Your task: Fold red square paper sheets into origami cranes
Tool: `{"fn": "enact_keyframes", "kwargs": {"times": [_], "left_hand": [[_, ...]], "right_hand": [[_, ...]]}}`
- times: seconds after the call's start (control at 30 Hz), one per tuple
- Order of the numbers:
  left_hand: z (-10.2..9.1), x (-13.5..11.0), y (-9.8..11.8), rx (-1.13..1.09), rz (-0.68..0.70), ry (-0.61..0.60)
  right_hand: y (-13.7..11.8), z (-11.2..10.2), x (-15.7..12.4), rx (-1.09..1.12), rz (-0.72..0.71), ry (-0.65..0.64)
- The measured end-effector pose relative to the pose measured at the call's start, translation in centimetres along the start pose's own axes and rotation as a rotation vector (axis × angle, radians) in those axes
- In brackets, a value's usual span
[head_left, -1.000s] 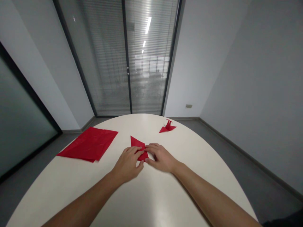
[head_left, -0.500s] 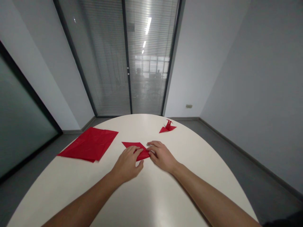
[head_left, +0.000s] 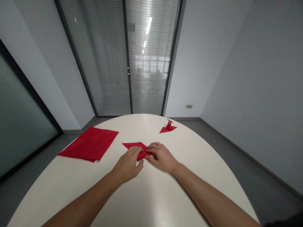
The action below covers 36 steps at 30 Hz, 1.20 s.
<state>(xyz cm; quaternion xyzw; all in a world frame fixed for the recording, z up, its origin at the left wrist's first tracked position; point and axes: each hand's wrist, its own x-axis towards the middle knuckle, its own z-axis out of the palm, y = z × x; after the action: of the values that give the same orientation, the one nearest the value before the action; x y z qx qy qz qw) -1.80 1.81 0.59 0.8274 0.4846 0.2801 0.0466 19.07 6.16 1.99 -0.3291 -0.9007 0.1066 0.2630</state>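
Observation:
A folded piece of red paper (head_left: 141, 154) lies on the table between my two hands, with a pointed flap reaching out to the left. My left hand (head_left: 129, 162) rests on it, fingers stretched over the paper and thumb apart at its near side. At the right end, my right hand (head_left: 163, 157) is closed on the paper, fingertips on top and thumb at the near edge. Both hands cover part of the folds. Beyond my right hand stands a red origami crane (head_left: 169, 126).
Several red paper sheets (head_left: 91, 145) lie at the left edge of the round white table (head_left: 142, 195). Behind the table is a glass partition with blinds (head_left: 149, 88). Grey walls (head_left: 260, 78) stand on the right.
My right fingers have shifted slightly left, further onto the folded paper, and the thumb has come in at its near edge. My left hand has hardly moved.

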Motion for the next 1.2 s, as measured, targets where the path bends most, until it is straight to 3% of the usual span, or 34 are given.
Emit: {"fn": "enact_keyframes", "kwargs": {"times": [0.77,1.2], "left_hand": [[0.7,0.4,-1.0,-0.058,-0.148,0.038],[1.1,0.3,-1.5,-0.033,-0.095,0.067]], "right_hand": [[0.6,0.5,-0.1,0.008,0.105,0.018],[0.8,0.4,-0.2,0.017,0.059,-0.012]]}}
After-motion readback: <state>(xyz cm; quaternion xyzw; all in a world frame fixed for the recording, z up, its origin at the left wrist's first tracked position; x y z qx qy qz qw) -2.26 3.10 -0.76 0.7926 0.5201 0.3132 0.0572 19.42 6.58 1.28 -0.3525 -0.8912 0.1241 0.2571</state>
